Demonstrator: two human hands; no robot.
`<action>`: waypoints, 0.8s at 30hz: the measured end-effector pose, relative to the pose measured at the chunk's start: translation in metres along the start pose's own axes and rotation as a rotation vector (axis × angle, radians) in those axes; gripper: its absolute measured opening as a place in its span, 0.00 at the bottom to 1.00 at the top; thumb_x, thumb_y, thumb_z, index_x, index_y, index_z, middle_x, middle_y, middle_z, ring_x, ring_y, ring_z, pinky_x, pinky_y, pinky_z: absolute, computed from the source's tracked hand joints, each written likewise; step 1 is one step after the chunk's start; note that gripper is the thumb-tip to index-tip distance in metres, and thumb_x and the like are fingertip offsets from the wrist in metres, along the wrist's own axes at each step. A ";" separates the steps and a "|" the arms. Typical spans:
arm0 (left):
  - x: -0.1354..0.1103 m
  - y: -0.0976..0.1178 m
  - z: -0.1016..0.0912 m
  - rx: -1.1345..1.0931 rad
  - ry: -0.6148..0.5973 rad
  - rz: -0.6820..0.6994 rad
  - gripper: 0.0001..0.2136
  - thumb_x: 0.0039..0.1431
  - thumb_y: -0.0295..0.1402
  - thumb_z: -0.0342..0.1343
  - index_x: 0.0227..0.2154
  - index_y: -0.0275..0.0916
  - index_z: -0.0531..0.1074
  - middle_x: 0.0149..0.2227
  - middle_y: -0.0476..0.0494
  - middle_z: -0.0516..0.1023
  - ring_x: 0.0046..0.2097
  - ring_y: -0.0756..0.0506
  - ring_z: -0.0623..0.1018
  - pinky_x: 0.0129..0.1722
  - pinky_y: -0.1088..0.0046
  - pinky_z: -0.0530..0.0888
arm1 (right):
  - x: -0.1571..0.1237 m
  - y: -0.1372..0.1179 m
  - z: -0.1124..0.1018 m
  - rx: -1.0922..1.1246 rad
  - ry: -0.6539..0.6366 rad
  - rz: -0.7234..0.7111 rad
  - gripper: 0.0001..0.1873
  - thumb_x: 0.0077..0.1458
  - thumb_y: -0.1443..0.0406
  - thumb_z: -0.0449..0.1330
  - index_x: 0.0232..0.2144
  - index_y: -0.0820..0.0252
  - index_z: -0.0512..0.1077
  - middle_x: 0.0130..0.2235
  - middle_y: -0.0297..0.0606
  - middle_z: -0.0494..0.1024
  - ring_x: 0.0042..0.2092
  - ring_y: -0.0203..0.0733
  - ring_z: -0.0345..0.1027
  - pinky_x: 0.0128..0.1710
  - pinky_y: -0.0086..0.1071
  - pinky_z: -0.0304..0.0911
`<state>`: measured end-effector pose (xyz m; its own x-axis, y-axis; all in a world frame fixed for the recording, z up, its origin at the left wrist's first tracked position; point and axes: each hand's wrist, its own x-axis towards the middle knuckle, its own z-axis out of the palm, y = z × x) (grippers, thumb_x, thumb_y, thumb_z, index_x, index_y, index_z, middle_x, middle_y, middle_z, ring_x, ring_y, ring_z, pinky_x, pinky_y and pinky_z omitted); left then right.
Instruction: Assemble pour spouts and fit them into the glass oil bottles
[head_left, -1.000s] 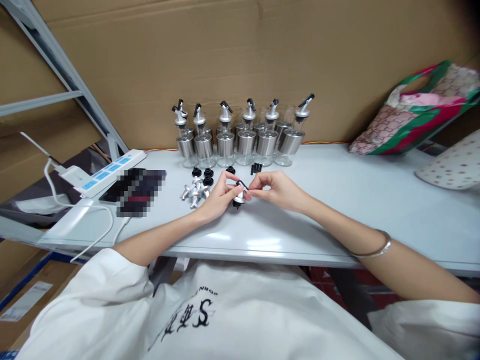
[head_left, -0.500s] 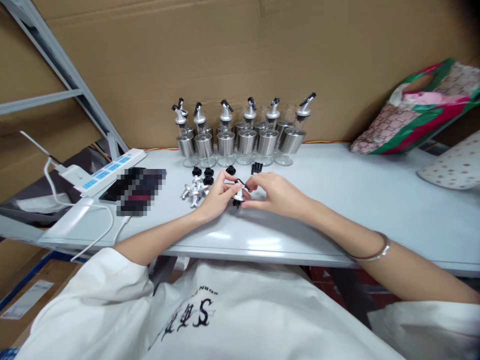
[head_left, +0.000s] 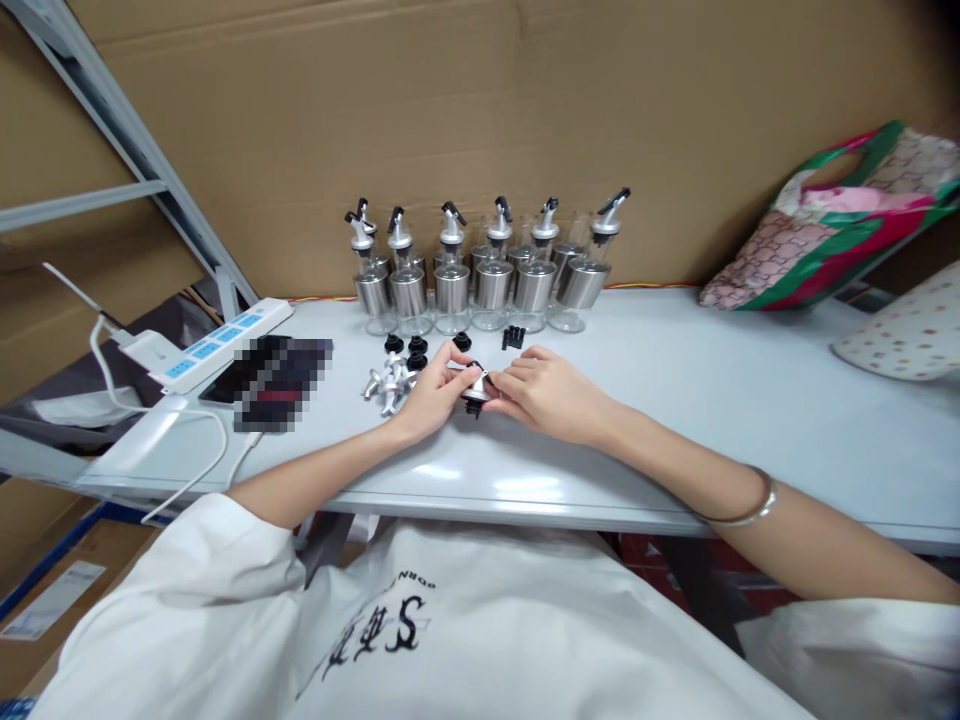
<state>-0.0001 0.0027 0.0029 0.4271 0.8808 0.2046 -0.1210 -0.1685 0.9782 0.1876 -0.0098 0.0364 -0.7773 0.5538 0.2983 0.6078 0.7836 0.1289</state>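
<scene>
My left hand (head_left: 433, 390) and my right hand (head_left: 546, 392) meet over the white table (head_left: 675, 400), both pinching one small silver pourer spout with a black stopper (head_left: 474, 388). The fingers of both hands are closed on it and hide most of it. Just left of my left hand lies a little heap of silver spouts (head_left: 388, 383). Behind the hands sit black stoppers (head_left: 416, 347) and a cluster of small black caps (head_left: 512, 336). A row of several steel-and-glass dispenser bottles (head_left: 487, 275) stands at the back against the cardboard wall.
A power strip (head_left: 217, 345) and a white charger with cable (head_left: 142, 440) lie at the table's left, beside a blurred dark flat object (head_left: 277, 380). A colourful bag (head_left: 825, 225) and a dotted cushion (head_left: 900, 330) sit at the right. A metal shelf frame (head_left: 135, 150) rises at left.
My right hand has moved left and closed in on the spout, its fingers now pressed against the part in my left hand. The thin black piece that stood up between the hands is now hidden.
</scene>
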 end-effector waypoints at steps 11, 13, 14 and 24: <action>0.001 0.001 0.000 0.001 0.029 0.015 0.20 0.55 0.49 0.57 0.34 0.41 0.55 0.23 0.57 0.73 0.30 0.50 0.78 0.35 0.74 0.72 | 0.000 0.006 0.003 0.009 -0.053 0.024 0.16 0.65 0.60 0.49 0.36 0.67 0.71 0.28 0.43 0.77 0.29 0.43 0.68 0.39 0.34 0.55; 0.002 0.002 0.000 0.018 0.034 0.010 0.18 0.57 0.48 0.55 0.35 0.41 0.55 0.24 0.55 0.74 0.31 0.49 0.78 0.38 0.72 0.72 | 0.000 0.008 0.002 0.028 -0.048 0.041 0.16 0.65 0.60 0.49 0.36 0.66 0.71 0.28 0.43 0.77 0.30 0.44 0.69 0.39 0.34 0.55; 0.002 0.002 0.000 0.029 0.029 0.007 0.18 0.57 0.48 0.54 0.36 0.41 0.55 0.25 0.54 0.75 0.32 0.49 0.78 0.39 0.71 0.72 | 0.000 0.010 0.001 0.042 -0.046 0.051 0.16 0.65 0.59 0.50 0.36 0.65 0.71 0.29 0.43 0.77 0.31 0.44 0.69 0.39 0.35 0.55; 0.003 0.004 -0.004 0.131 -0.004 0.063 0.20 0.59 0.44 0.55 0.50 0.39 0.64 0.32 0.49 0.72 0.36 0.49 0.73 0.37 0.73 0.70 | -0.003 0.018 -0.002 0.212 0.048 0.112 0.10 0.61 0.60 0.54 0.36 0.61 0.69 0.30 0.39 0.79 0.33 0.45 0.72 0.40 0.36 0.57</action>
<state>-0.0029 0.0070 0.0070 0.4257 0.8649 0.2658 -0.0297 -0.2802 0.9595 0.2010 0.0025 0.0395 -0.6950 0.6308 0.3452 0.6382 0.7622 -0.1079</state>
